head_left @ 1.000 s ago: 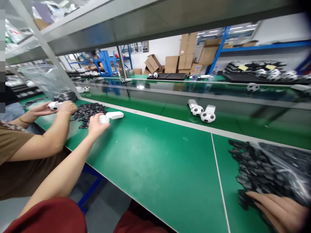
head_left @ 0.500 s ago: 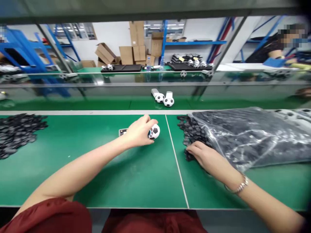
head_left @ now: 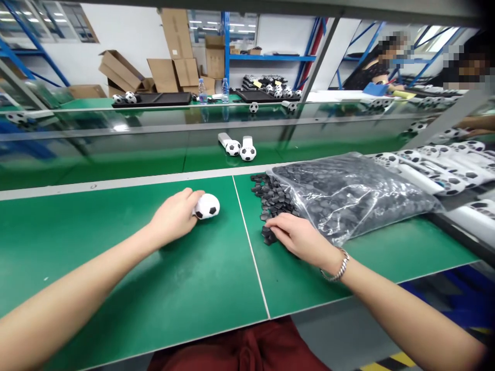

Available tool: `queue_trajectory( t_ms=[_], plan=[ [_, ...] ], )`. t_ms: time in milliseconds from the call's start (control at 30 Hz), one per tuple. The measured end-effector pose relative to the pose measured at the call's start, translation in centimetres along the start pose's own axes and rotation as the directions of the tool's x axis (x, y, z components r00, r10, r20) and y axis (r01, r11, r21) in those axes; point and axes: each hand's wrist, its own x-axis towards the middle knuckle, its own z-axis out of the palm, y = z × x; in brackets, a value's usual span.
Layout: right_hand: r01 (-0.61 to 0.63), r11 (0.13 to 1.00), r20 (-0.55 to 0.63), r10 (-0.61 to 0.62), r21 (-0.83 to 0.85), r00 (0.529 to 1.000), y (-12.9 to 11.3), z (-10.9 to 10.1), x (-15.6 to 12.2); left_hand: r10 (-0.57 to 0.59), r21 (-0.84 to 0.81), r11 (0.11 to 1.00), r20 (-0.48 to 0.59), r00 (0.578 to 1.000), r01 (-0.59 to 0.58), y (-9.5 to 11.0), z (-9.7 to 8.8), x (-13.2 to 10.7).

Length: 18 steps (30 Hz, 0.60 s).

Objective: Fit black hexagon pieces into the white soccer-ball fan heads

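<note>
My left hand [head_left: 176,214] is closed around a white soccer-ball-shaped piece [head_left: 209,207] with black patches, held just over the green table. The palm and fingers hide its left side. To the right, my right hand [head_left: 299,234], with a bracelet on the wrist, reaches to the near edge of a pile of small black plastic pieces [head_left: 276,198]. Its thumb and fingertips are pinched together among them; whether a piece is between them is hidden. A clear plastic bag [head_left: 359,190] full of the same black pieces lies behind and right of this hand.
Two white soccer-ball devices with handles [head_left: 248,149] lie beyond the pale strip. Several more white units [head_left: 448,178] fill trays at the right. Black trays [head_left: 166,99], bottles [head_left: 202,91] and cardboard boxes [head_left: 119,72] stand farther back. Other people [head_left: 371,72] are at the upper right.
The view has swung to the right, bringing trays of white units into sight. The ball has turned in my left hand, and its handle end no longer shows. My right hand stays at the pile.
</note>
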Motion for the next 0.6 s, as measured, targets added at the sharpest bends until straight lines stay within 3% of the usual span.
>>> queue_trajectory(
  t_ms=[67, 167, 267, 367, 433, 600],
  plan=[
    [-0.003, 1.0, 0.018, 0.003, -0.001, 1.0, 0.0, 0.2, 0.2, 0.03, -0.058, 0.998, -0.012, 0.999, -0.03, 0.6, 0.2, -0.7],
    [0.043, 0.999, 0.036, -0.042, -0.01, 0.998, 0.1, 0.4, 0.4, 0.102, -0.26, 0.963, 0.121, 0.987, -0.068, 0.6, 0.4, -1.4],
    [0.126, 0.991, -0.043, -0.128, -0.055, 0.991, -0.1, 0.3, 0.6, 0.155, -0.424, 0.904, 0.214, 0.964, -0.051, 0.4, 1.1, -1.4],
    [0.183, 0.981, -0.119, -0.19, -0.067, 0.974, -0.5, 0.1, 0.9, 0.113, -0.354, 0.934, 0.177, 0.978, -0.044, 1.1, 1.9, -1.4],
    [0.163, 0.987, -0.123, -0.162, -0.006, 0.979, -1.0, 0.0, 1.2, 0.112, -0.303, 0.951, 0.172, 0.979, -0.056, 2.0, 2.3, -1.4],
    [0.099, 0.987, -0.051, -0.093, 0.126, 0.994, -2.9, 0.2, 1.7, 0.093, -0.421, 0.907, 0.187, 0.978, -0.005, 3.8, 2.7, -1.3]
  ],
)
